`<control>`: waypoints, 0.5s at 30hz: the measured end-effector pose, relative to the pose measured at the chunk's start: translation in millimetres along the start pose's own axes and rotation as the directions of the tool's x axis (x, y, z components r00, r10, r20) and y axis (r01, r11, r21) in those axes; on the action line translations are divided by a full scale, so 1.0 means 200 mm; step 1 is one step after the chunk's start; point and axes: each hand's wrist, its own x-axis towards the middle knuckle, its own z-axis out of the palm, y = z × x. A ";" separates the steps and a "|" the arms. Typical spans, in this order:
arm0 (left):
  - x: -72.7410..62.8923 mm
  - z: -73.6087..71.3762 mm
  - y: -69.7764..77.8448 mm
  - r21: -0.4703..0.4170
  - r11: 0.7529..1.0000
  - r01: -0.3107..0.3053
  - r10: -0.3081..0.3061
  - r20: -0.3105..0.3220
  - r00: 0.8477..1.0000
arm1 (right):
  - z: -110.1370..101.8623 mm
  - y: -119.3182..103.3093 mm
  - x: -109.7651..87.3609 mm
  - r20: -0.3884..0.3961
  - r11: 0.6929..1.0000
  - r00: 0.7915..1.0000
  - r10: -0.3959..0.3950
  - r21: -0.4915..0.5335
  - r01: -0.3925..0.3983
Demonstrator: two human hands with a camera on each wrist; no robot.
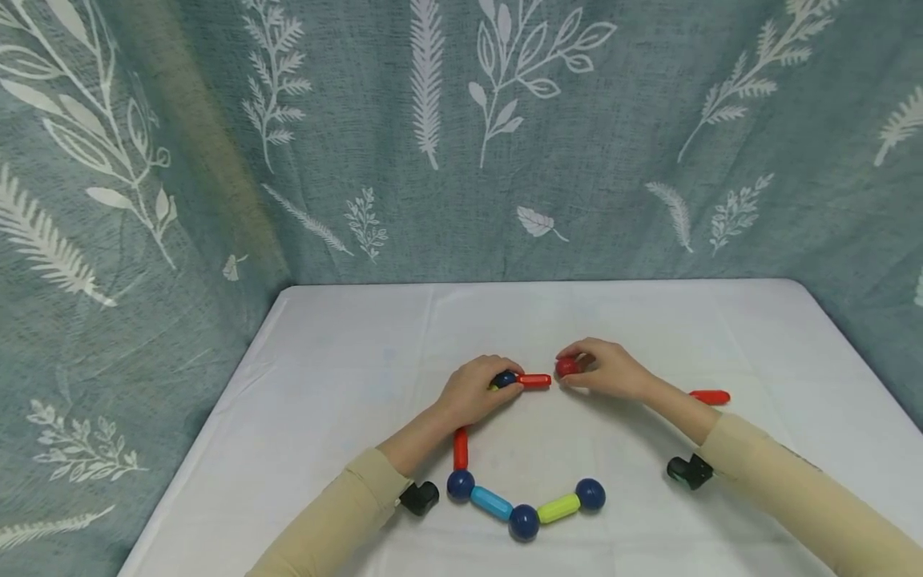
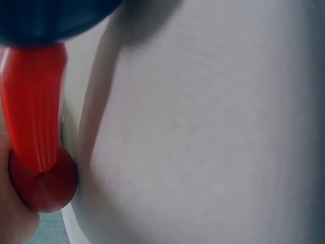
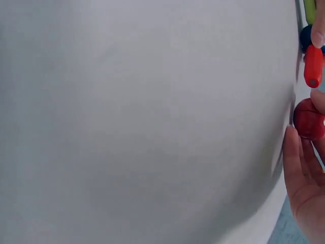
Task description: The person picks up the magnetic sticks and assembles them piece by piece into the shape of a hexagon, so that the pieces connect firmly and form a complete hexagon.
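In the head view my left hand (image 1: 476,393) grips a dark blue ball (image 1: 507,378) with thumb and fingers. A red rod (image 1: 535,381) sticks out of that ball to the right, and a yellow-green rod (image 3: 310,11) joins its other side. My right hand (image 1: 606,370) pinches a red ball (image 1: 566,367) between thumb and fingertips, a small gap away from the rod's free end. In the left wrist view another red rod (image 2: 35,107) runs from a dark blue ball to a dark red ball (image 2: 45,185) beside skin; the head view hides this red ball.
Nearer me, the chain continues with a dark blue ball (image 1: 461,485), a light blue rod (image 1: 492,503), a second ball (image 1: 523,522), a yellow-green rod (image 1: 558,508) and an end ball (image 1: 590,495). A loose red rod (image 1: 710,397) lies beside my right forearm on the white table (image 1: 346,344).
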 end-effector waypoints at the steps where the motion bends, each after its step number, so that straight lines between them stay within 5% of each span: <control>1: 0.00 0.00 0.00 0.000 1.000 0.001 -0.001 -0.001 1.000 | 0.00 0.00 -0.01 -0.002 1.000 1.000 -0.001 0.010 0.001; 15: 0.00 0.00 0.00 -0.011 1.000 -0.006 0.006 -0.024 1.000 | 0.05 -0.02 -0.03 -0.002 0.997 0.999 -0.045 0.061 0.045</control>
